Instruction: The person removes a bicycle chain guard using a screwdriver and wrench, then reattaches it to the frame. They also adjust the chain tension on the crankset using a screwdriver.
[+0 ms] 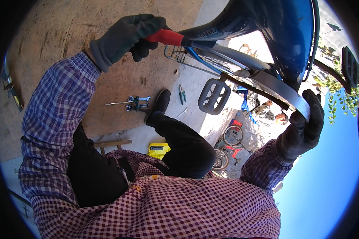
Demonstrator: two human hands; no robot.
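My left hand (127, 38), in a dark work glove, is closed around a red handle (166, 37) beside the narrow black nose of a bicycle saddle (211, 30). Whether the handle belongs to a tool or to the bicycle I cannot make out. My right hand (307, 127), gloved too, curls its fingers over the end of a silver chain guard (283, 88). Below the guard hangs a grey pedal (214, 96) on its crank. A glossy blue part of the bicycle (287, 32) fills the upper right, and a wire rack (177, 53) shows beyond the red handle.
Wrenches (137, 102) and a screwdriver (117, 103) lie on a brown board (119, 85). Green-handled pliers (182, 95) rest on the concrete near my shoe (162, 101). A yellow case (159, 150) and a red bicycle (232, 135) stand farther off.
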